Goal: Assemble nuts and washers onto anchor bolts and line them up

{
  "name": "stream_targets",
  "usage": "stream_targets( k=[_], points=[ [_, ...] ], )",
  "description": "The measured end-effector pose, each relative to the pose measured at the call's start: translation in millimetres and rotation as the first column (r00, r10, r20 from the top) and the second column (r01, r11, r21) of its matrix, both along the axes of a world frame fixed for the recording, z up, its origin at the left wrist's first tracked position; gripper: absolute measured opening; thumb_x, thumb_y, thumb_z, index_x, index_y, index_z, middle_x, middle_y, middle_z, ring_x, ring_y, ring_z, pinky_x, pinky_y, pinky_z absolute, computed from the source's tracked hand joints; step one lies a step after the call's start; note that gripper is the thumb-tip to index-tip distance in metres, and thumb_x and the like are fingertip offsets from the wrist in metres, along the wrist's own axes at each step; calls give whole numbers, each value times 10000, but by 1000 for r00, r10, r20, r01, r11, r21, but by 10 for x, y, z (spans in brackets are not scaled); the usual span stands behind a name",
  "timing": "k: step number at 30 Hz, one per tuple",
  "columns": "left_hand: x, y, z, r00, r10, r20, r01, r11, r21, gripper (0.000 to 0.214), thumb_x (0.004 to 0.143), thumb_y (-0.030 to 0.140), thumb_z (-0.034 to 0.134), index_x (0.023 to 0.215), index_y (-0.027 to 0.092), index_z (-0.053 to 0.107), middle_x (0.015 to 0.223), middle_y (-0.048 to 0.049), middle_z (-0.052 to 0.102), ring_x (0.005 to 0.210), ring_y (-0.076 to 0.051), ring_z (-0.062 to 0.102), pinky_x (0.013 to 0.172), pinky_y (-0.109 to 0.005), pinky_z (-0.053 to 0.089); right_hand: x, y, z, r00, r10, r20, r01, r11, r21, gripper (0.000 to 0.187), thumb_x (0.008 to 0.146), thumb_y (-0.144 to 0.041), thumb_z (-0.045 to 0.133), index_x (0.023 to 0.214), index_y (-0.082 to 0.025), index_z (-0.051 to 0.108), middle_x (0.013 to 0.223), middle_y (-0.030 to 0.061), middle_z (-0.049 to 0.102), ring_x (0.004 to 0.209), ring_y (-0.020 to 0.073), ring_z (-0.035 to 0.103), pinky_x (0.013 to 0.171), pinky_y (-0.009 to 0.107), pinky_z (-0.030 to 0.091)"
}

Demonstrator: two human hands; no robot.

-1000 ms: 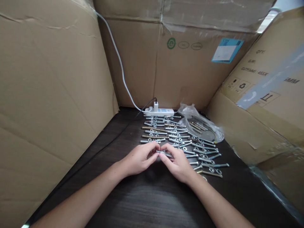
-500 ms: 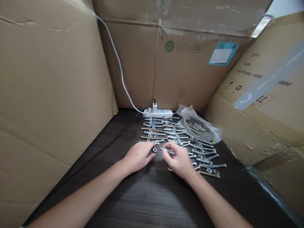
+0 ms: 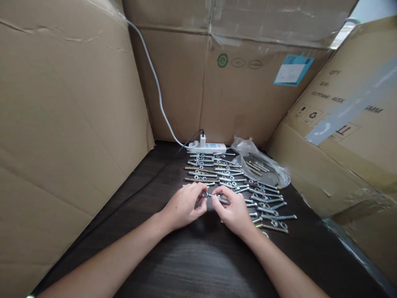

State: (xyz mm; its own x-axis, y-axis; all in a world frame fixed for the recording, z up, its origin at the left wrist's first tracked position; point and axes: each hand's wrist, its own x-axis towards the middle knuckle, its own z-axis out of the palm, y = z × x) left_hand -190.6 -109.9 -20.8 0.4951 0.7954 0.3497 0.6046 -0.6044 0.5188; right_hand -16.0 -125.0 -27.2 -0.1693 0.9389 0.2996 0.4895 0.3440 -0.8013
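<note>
My left hand [image 3: 185,205] pinches a small metal nut [image 3: 204,195] between thumb and fingertips. My right hand [image 3: 233,210] grips a silver bolt [image 3: 218,198] whose tip points left at the nut. Both hands hover just above the dark table [image 3: 192,256], fingertips nearly touching. Behind and right of them lie rows of bolts with washers and nuts [image 3: 223,176].
A clear plastic bag [image 3: 263,165] with more bolts lies at the back right. A white power strip [image 3: 208,146] with a white cable [image 3: 156,89] sits at the table's far edge. Cardboard boxes [image 3: 62,120] wall in the left, the back and the right.
Half a second ago the nut lay on the table beside my flat left hand. My left hand has picked it up and brought it to the bolt's tip.
</note>
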Motion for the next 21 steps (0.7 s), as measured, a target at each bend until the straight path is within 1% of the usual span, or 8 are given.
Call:
stream_targets(
  k=[3,6,8,11,14,18,19,21],
  points=[
    [-2,-34,-4,998,-39,54,45,994,-99,133,819,184,452,951,196,459,749,15,536,656,-124,501,623,-241,388,-25,-21,-9,1000,10,-29,-10,1000,-1,139,807,-305,515,804,-180,576,622,-19,549,485,91,480,429,173,381],
    [-2,-68,-3,987,-72,141,100,973,-206,141,856,198,409,994,199,437,744,22,543,617,-110,499,589,-229,380,-36,-34,-27,999,32,-16,-32,999,7,140,810,-300,515,822,-178,583,635,-15,562,483,90,475,431,176,374],
    [-6,-87,8,981,-89,171,129,961,-243,139,876,212,391,1006,200,437,761,18,557,618,-107,501,582,-226,379,-37,-37,-37,999,52,-6,-52,999,1,145,816,-300,511,830,-177,585,640,-11,573,479,90,474,437,181,373],
    [-17,-100,35,981,-108,164,145,961,-236,140,889,222,390,1012,205,454,789,17,556,629,-103,489,586,-221,378,-34,-33,-37,998,55,-11,-55,998,-22,149,822,-296,506,831,-174,590,668,2,597,509,100,504,447,183,387],
    [-28,-105,55,983,-113,145,144,965,-220,163,894,213,385,1040,215,457,801,20,549,627,-100,476,597,-221,382,-34,-29,-18,998,55,-37,-56,998,-38,149,822,-283,503,831,-171,601,719,18,625,591,125,562,486,188,428],
    [-37,-112,61,987,-92,135,121,967,-225,274,877,222,425,1149,214,386,884,5,565,612,-101,479,604,-235,391,-41,-35,12,996,55,-64,-56,998,-22,135,813,-278,515,794,-169,593,709,14,628,596,124,568,514,189,445],
    [-38,-112,61,988,-81,128,109,968,-227,280,877,236,435,1151,213,383,903,1,567,616,-103,482,606,-238,392,-42,-38,15,997,50,-62,-51,999,-17,137,812,-279,516,789,-168,594,696,11,624,579,120,561,505,187,439],
    [-37,-106,63,993,-63,98,84,970,-228,199,896,277,425,1082,208,431,890,0,567,644,-113,491,614,-241,389,-42,-42,16,998,41,-52,-41,999,-8,151,812,-282,510,784,-165,601,679,11,623,562,119,554,492,188,429]
  ],
)
